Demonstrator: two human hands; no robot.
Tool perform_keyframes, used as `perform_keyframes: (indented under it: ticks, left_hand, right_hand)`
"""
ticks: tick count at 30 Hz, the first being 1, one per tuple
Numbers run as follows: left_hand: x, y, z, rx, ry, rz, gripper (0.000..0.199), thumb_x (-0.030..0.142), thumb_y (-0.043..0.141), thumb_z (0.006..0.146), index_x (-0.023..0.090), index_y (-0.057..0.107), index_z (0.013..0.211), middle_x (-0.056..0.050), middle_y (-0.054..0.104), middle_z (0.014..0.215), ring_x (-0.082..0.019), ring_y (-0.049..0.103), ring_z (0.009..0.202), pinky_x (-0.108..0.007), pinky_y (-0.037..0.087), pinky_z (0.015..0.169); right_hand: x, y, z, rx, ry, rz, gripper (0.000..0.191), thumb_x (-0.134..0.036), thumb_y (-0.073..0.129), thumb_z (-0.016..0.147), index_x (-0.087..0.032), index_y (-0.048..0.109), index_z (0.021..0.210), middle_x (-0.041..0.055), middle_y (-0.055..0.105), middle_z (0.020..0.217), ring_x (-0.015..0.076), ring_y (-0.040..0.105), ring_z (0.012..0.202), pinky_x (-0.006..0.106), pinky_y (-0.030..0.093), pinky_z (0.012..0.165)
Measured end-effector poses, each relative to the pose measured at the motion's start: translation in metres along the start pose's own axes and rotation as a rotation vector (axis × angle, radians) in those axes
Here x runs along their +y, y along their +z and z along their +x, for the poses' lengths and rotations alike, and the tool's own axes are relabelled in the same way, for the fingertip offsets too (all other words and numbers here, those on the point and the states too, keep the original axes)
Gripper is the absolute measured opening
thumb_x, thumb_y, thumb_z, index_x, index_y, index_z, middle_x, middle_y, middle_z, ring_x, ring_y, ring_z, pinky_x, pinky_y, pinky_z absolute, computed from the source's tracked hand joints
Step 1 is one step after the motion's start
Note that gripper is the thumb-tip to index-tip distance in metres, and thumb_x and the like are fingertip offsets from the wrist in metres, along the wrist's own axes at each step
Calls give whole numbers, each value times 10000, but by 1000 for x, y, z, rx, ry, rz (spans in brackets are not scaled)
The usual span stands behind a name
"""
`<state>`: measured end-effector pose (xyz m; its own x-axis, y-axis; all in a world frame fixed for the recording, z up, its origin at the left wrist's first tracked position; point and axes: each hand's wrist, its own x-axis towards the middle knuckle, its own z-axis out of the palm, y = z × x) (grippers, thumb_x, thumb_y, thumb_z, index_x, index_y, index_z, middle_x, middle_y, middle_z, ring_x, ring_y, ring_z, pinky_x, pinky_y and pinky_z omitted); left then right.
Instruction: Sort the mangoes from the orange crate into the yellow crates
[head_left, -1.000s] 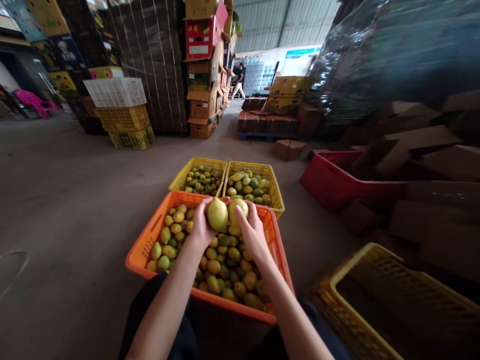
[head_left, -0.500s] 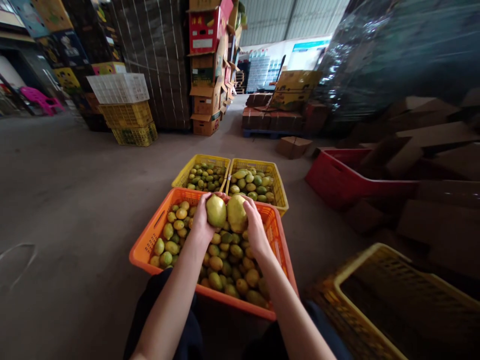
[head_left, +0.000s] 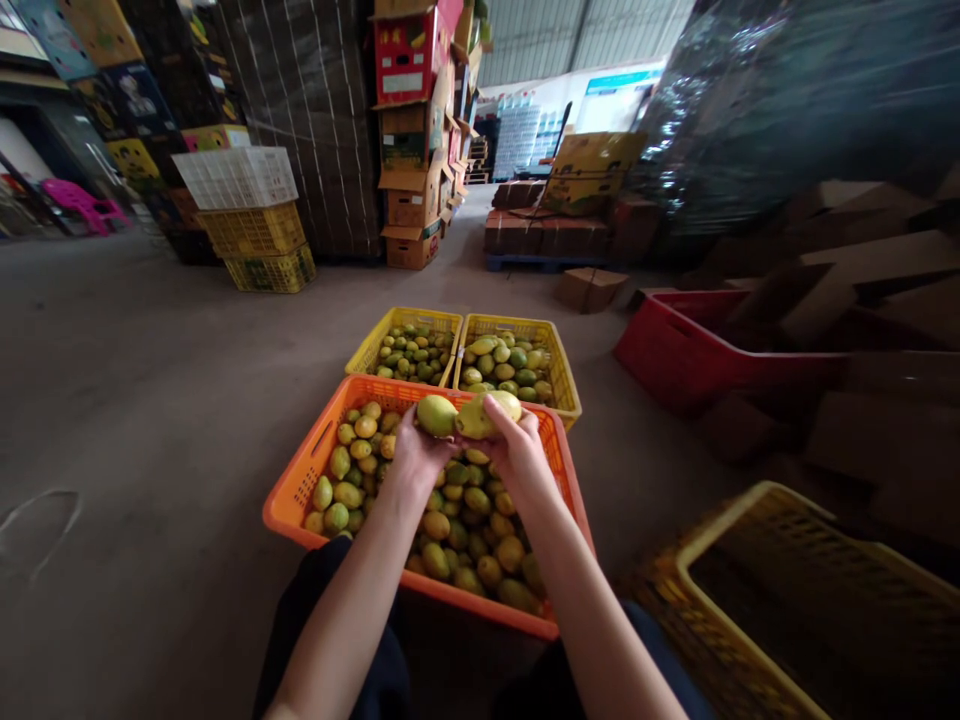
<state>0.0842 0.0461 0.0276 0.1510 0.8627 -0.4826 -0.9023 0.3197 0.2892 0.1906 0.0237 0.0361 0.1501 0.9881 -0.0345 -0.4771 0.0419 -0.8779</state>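
Observation:
Above the orange crate, my left hand is closed around a smaller green-yellow lemon. My right hand grips a larger, longer yellow lemon, the thumb lying over its top. The two lemons are held side by side, their ends meeting or nearly so. Below my hands the orange crate holds many green and yellow lemons; my forearms hide part of them.
Two yellow crates with lemons, one at left and one at right, stand behind the orange crate. A yellow crate is at my lower right. Farther right is a red crate by cardboard pieces. Stacked boxes stand behind.
The lemon in my right hand has turned from upright to lying sideways, and the right hand has rolled with it. My left hand has tilted its lemon a little.

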Motion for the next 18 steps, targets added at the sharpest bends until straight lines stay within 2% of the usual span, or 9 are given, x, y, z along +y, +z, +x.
perform_keyframes:
  ticks: [3,6,10,13,18]
  left_hand:
    - [-8,2,1,14,-2,34,301,332,369,898,136,594,856,-82,622,746,-183,585,650,-253,453,512]
    - [-18,1,-2,-30,48,40,351,359,351,927,113,600,928,-108,656,844,-178,622,741,-252,502,597]
    - [-30,-7,-5,-45,48,127,356,393,406,910,127,629,988,-98,688,874,-181,642,786,-253,516,652]
    - [-32,-10,-7,-82,29,219,318,382,467,883,144,655,980,-79,702,861,-179,651,802,-250,509,684]
    - [-18,-7,-12,-2,-122,249,189,336,586,806,150,620,798,-24,629,621,-128,582,532,-207,449,484]
  right_hand:
    - [-1,-3,2,111,-33,-2,559,-364,789,573,-265,327,873,20,582,972,212,640,799,342,574,525]
    - [-2,-8,5,149,-45,-42,538,-406,769,592,-266,370,924,28,584,1016,211,632,846,327,574,581]
    - [-5,-12,4,104,-34,-197,442,-493,703,645,-226,538,955,32,632,954,217,621,901,320,543,730]
    - [-9,-12,-1,25,-35,-295,429,-498,702,641,-192,617,929,31,662,876,220,627,850,321,523,740]
    - [-15,-18,-3,42,-64,-286,437,-471,728,623,-187,623,938,18,657,839,180,620,762,280,502,661]
